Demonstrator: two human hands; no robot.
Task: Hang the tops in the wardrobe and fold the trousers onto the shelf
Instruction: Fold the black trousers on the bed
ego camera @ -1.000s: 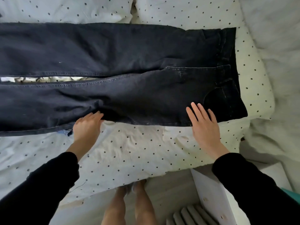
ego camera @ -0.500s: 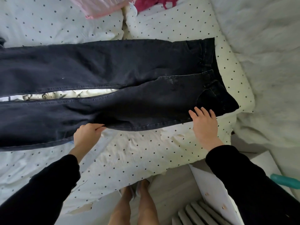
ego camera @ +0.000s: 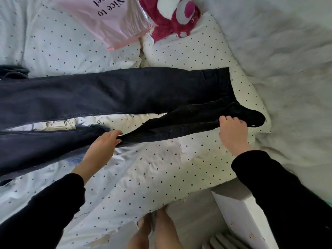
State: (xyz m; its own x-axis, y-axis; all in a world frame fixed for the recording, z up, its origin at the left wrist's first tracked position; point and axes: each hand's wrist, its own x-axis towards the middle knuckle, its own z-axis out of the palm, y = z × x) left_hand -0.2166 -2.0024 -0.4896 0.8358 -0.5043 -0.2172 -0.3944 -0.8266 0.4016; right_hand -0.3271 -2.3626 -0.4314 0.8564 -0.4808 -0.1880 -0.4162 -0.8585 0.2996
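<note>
Head view. The left hand pinches the near edge of the trousers about the knee or thigh of the near leg, fingers curled round the cloth; the right hand grips the same near edge at the hip, just short of the waistband corner, fingers curled over the seam. Between the two hands the near leg is lifted clear of the bed and hangs in a shallow fold; beyond the hands the far leg lies flat and spread, waistband to the right of the right hand, cuffs running out past the left hand.

Step in hand, as judged: the first lengthwise fold of the trousers, near leg to be laid over far leg. The next move calls for both hands to carry the lifted edge away from the body together, keeping the seam taut, and to set it down so that the two legs lie edge on edge.

Beyond the trousers, up from the hands, lie a pink bag and a red soft toy.

Hidden or unclear: the cuffs are cut off at the left border; the wardrobe and the shelf are not in view; a dark garment far left of the left hand is too partial to name; the fingertips of both hands are buried in cloth.
</note>
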